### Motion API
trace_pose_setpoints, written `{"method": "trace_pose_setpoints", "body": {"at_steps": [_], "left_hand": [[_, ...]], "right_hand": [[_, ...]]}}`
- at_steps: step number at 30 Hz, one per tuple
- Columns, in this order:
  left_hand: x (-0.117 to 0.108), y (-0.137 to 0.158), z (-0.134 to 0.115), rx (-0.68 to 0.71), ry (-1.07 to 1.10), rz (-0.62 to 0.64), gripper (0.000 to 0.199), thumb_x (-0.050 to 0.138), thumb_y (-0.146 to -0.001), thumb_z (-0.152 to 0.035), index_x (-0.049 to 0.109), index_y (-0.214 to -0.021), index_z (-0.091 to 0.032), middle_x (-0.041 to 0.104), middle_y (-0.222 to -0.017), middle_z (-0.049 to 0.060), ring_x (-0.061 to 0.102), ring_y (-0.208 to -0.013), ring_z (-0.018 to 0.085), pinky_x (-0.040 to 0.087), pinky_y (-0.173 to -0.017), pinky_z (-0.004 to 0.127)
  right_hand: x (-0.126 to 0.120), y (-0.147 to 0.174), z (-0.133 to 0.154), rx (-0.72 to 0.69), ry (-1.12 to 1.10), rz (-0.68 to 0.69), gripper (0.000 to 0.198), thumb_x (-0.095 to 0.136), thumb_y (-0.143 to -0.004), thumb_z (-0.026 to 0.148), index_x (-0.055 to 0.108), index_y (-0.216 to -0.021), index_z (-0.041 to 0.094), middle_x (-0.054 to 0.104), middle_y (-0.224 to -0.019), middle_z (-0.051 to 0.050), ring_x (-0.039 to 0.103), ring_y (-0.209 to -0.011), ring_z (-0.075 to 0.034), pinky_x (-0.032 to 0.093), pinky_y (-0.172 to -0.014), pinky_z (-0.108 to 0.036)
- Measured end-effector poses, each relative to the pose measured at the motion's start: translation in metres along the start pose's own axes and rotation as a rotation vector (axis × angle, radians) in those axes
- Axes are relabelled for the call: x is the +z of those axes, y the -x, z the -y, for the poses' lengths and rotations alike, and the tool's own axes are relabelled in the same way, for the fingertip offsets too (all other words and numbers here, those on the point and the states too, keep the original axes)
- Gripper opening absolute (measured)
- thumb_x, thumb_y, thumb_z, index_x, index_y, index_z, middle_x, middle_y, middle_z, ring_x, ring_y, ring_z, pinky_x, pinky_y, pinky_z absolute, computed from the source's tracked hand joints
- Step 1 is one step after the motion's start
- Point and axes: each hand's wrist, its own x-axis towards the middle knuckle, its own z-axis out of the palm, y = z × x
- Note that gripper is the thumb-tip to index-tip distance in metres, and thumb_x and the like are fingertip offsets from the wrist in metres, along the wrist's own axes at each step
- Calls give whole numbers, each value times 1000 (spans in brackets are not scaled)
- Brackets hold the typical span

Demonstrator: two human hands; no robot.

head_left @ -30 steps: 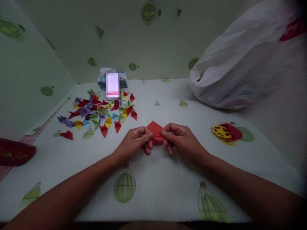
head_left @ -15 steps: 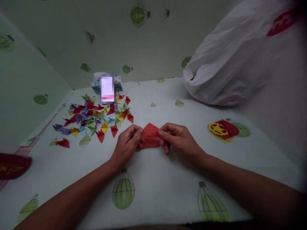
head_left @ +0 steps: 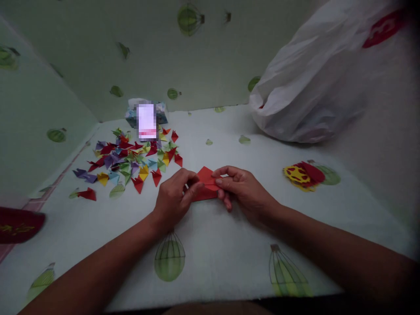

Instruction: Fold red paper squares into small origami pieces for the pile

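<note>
A partly folded sheet of red origami paper (head_left: 207, 191) lies between my hands in the middle of the table, its pointed corner facing away from me. My left hand (head_left: 177, 192) pinches its left side, thumb on top and fingers curled behind. On the right edge, my right hand (head_left: 241, 188) grips the paper between thumb and index finger, with the other fingers bent below. Parts of the paper's sides are hidden under my fingers. Left of it spreads a pile of small folded paper cranes (head_left: 126, 159) in red, yellow, green, purple and blue.
Behind the cranes stand a tissue box (head_left: 163, 113) and a blurred bright phone screen (head_left: 147, 120). A white plastic bag (head_left: 295, 96) sits at the back right. Yellow and red cutouts (head_left: 300, 175) lie at the right. A dark red object (head_left: 21, 225) is at the left edge.
My left thumb has shifted right across the paper, and the left fingers have moved slightly. The right index finger is lifted a little from the paper's edge. The view has shifted slightly.
</note>
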Motion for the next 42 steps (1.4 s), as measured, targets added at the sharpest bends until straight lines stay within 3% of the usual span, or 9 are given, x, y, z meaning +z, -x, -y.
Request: {"method": "trace_pose_setpoints", "body": {"at_steps": [3, 6, 9, 12, 15, 20, 26, 30, 42], "left_hand": [[4, 1, 2, 333, -134, -30, 10, 67, -94, -23, 66, -103, -20, 72, -99, 8, 67, -90, 19, 57, -79, 31], [7, 4, -1, 430, -138, -17, 8, 66, -93, -15, 68, -99, -20, 74, -97, 7, 69, -87, 18, 57, -78, 29], [7, 6, -8, 212, 26, -55, 7, 67, -91, -13, 69, -87, -18, 74, -82, 4, 67, -75, 16, 53, -71, 27], [7, 8, -16, -390, 388, -40, 11, 69, -90, -24, 68, -82, -17, 69, -74, 1, 61, -66, 13, 49, -64, 25], [10, 8, -22, -689, 702, 30, 20, 74, -85, -34, 67, -77, -16, 65, -71, -1, 57, -66, 12, 46, -64, 24], [12, 8, -27, -768, 849, 122, 22, 77, -80, -36, 68, -77, -16, 62, -68, -2, 50, -61, 10, 41, -61, 23], [13, 5, -27, -784, 838, 45, 27, 80, -74, -30, 64, -91, -18, 63, -75, -2, 57, -63, 11, 48, -60, 24], [13, 5, -27, -739, 844, 14, 33, 81, -74, -27, 61, -99, -19, 60, -75, -4, 58, -64, 10, 51, -61, 23], [15, 6, -24, -723, 843, 17, 28, 79, -76, -26, 60, -95, -19, 61, -78, -3, 62, -68, 10, 53, -65, 24]], "right_hand": [[2, 1, 1, 59, -77, 53, 27, 77, -81, 33, 61, -97, 18, 66, -53, 5, 52, -34, -8, 40, -35, -17], [6, 5, 1, 119, -128, 157, 28, 77, -82, 37, 59, -93, 19, 65, -53, 5, 51, -33, -8, 40, -34, -18], [6, 7, 2, 66, -120, 197, 33, 68, -89, 50, 60, -95, 18, 66, -57, 4, 53, -35, -9, 42, -36, -19], [5, 7, 2, -53, 48, 160, 29, 67, -91, 46, 60, -92, 18, 65, -61, 5, 55, -41, -7, 44, -42, -19], [4, 7, 3, -123, 234, 119, 22, 70, -88, 33, 58, -79, 17, 60, -60, 5, 53, -45, -6, 41, -46, -19], [5, 7, 2, -150, 306, 70, 21, 64, -89, 31, 54, -75, 19, 57, -61, 5, 52, -46, -7, 40, -47, -22], [5, 5, -1, -207, 273, 0, 16, 67, -86, 28, 53, -89, 21, 59, -66, 5, 54, -50, -10, 42, -49, -24], [6, 6, -3, -234, 287, 16, 13, 66, -87, 27, 55, -88, 20, 57, -65, 5, 53, -51, -10, 42, -50, -24], [6, 4, -7, -174, 209, 23, 23, 72, -83, 27, 54, -96, 22, 63, -71, 4, 58, -52, -10, 46, -51, -25]]}}
